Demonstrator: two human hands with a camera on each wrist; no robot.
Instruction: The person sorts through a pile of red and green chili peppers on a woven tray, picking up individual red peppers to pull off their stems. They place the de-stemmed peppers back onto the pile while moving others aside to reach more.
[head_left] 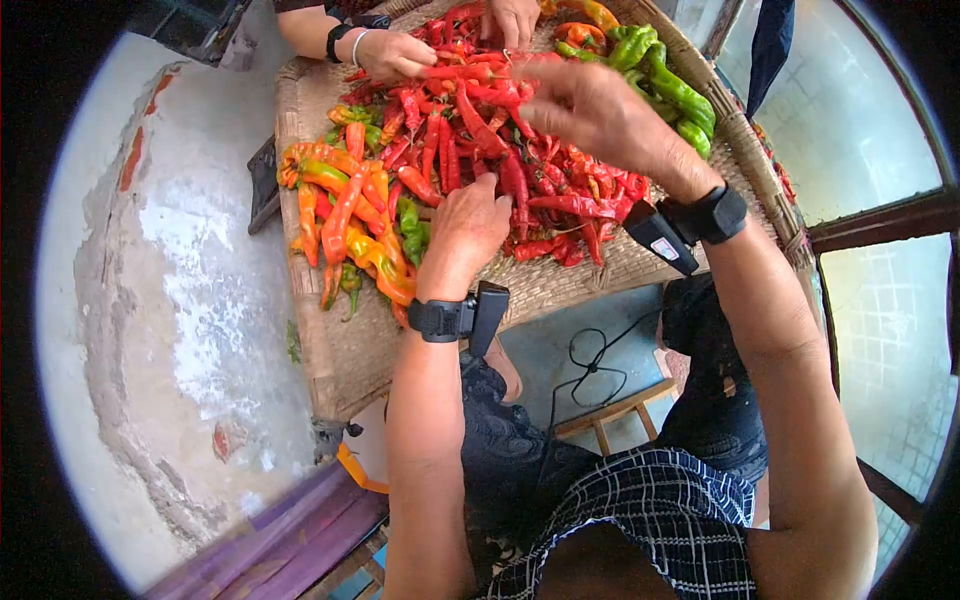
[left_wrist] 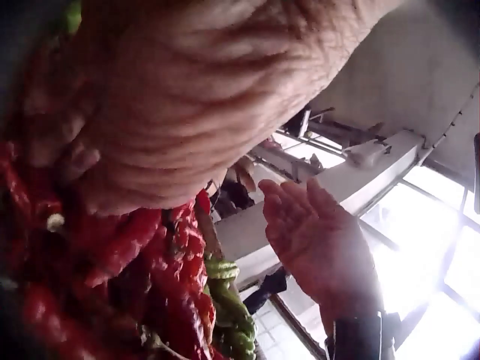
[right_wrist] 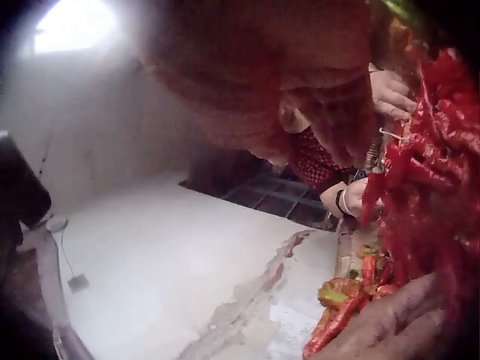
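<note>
Red peppers (head_left: 570, 190) lie heaped on a woven tray (head_left: 540, 295). My left hand (head_left: 468, 228) is low on the near side of this heap, fingers bent among red peppers (left_wrist: 124, 247); whether they grip one is hidden. Above the heap's right part, my right hand (head_left: 600, 112) is raised and slightly blurred. The left wrist view shows the palm of this right hand (left_wrist: 319, 244) facing up with nothing on it, fingers loosely extended. In the right wrist view the back of the left hand (right_wrist: 397, 322) is beside the peppers.
Orange and yellow peppers (head_left: 350, 215) lie at the tray's left, green ones (head_left: 680, 95) at the far right. Another person's two hands (head_left: 395, 55) are over the heap's far side. Window panes (head_left: 890, 310) stand at the right, a pale wall (head_left: 220, 270) at the left.
</note>
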